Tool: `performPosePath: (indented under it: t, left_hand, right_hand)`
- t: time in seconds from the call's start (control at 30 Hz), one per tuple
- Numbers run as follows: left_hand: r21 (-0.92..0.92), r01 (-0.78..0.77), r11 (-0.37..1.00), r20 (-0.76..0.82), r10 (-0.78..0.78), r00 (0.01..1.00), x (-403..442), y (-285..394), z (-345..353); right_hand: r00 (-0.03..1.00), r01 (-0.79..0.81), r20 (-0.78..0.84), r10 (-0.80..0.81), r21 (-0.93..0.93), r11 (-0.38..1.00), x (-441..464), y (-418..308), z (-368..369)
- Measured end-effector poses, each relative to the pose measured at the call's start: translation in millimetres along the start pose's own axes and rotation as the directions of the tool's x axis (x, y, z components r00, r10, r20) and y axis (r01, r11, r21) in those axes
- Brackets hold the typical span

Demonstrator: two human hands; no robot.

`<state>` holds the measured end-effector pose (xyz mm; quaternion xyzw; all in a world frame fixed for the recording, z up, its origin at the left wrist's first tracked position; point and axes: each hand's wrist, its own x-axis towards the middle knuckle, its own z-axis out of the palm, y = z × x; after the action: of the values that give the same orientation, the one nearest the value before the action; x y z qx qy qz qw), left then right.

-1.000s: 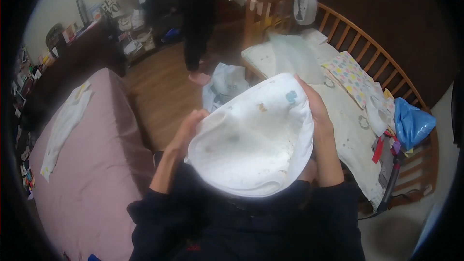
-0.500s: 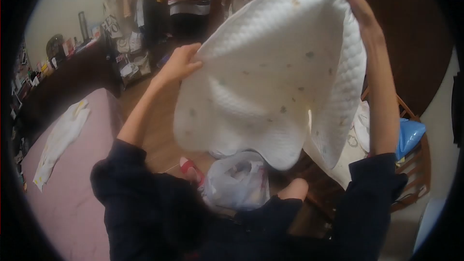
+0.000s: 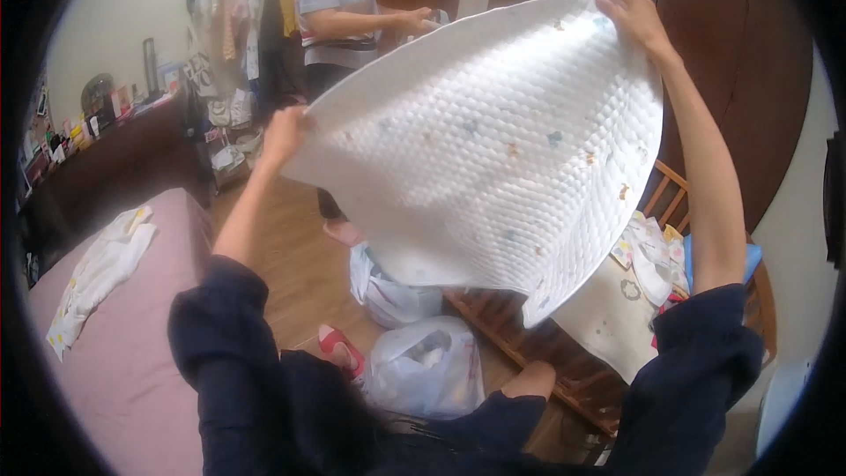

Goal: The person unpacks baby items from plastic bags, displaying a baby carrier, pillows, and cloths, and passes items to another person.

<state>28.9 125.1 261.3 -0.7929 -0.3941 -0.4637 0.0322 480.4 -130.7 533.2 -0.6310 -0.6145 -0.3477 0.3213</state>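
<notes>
While a mauve-covered bed [image 3: 123,370] is lying at the left and a wooden crib [image 3: 577,376] is standing at the right, a quilted white sheet [image 3: 476,150] is hanging raised in the air, above a plastic bag [image 3: 427,366] on the floor [image 3: 291,251]. The right hand [image 3: 636,19] is gripping its upper right corner, fingers closed; the left hand [image 3: 284,137] is clasping its left end.
</notes>
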Motion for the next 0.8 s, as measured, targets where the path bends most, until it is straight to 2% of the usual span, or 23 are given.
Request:
performPosePath:
  t: [0.07, 0.1, 0.13, 0.2, 0.23, 0.3, 0.37, 0.43, 0.47, 0.53, 0.6, 0.67, 0.8]
  left_hand:
    - [0.101, 0.084, 0.991, -0.035, -0.081, 0.996, 11.5, 7.8, -27.8]
    - [0.185, 0.068, 0.980, -0.029, -0.064, 0.998, 17.7, -0.5, -36.0]
    - [0.147, -0.002, 0.989, -0.081, 0.014, 0.997, 21.5, -14.0, -41.3]
    - [0.266, -0.035, 0.963, -0.147, 0.076, 0.986, 22.2, -28.5, -53.6]
    - [0.270, -0.028, 0.962, -0.147, 0.070, 0.987, 19.5, -25.9, -64.2]
    - [0.273, 0.098, 0.957, -0.045, -0.089, 0.995, 14.0, -29.9, -81.1]
    - [0.280, 0.094, 0.955, -0.070, -0.077, 0.995, 4.9, -50.7, -85.3]
    - [0.268, 0.117, 0.956, -0.114, -0.089, 0.989, -0.9, -60.2, -88.3]
    - [0.269, 0.120, 0.956, -0.115, -0.092, 0.989, -2.6, -63.0, -88.8]
    - [0.263, 0.135, 0.955, -0.153, -0.097, 0.983, -5.1, -68.3, -90.5]
    - [0.327, 0.139, 0.935, -0.149, -0.094, 0.984, -5.2, -72.5, -94.4]
    - [0.388, 0.148, 0.910, -0.144, -0.098, 0.985, -7.4, -72.6, -99.3]
    - [0.448, 0.092, 0.889, -0.153, -0.025, 0.988, -6.8, -65.8, -109.5]
  right_hand:
    - [0.999, -0.031, -0.037, 0.029, -0.061, 0.998, -15.5, -7.9, 14.0]
    - [0.996, -0.067, -0.073, 0.058, -0.119, 0.991, -18.9, -11.7, 21.3]
    - [0.996, -0.060, -0.073, 0.052, -0.114, 0.992, -17.1, -10.7, 28.4]
    - [0.986, -0.154, 0.037, 0.163, -0.177, 0.972, -16.8, -2.5, 40.2]
    - [0.987, -0.156, -0.010, 0.158, -0.210, 0.965, -17.8, -0.7, 47.7]
    - [0.984, -0.174, 0.015, 0.178, -0.157, 0.972, -17.1, -2.2, 59.8]
    - [0.979, -0.195, 0.040, 0.200, -0.104, 0.975, -14.0, 5.6, 70.8]
    - [0.995, -0.080, 0.063, 0.080, 0.001, 0.997, -2.8, 40.5, 95.9]
    - [0.995, -0.078, 0.065, 0.078, 0.002, 0.997, -3.6, 43.0, 105.1]
    - [0.998, -0.052, -0.014, 0.053, 0.081, 0.995, -4.3, 45.0, 118.1]
    - [0.997, -0.082, 0.005, 0.082, 0.065, 0.994, -5.1, 41.6, 120.4]
    - [0.974, -0.177, 0.146, 0.173, 0.009, 0.984, -14.8, 25.1, 111.7]
    - [0.958, -0.215, 0.176, 0.227, -0.085, 0.973, -30.9, 10.7, 108.9]
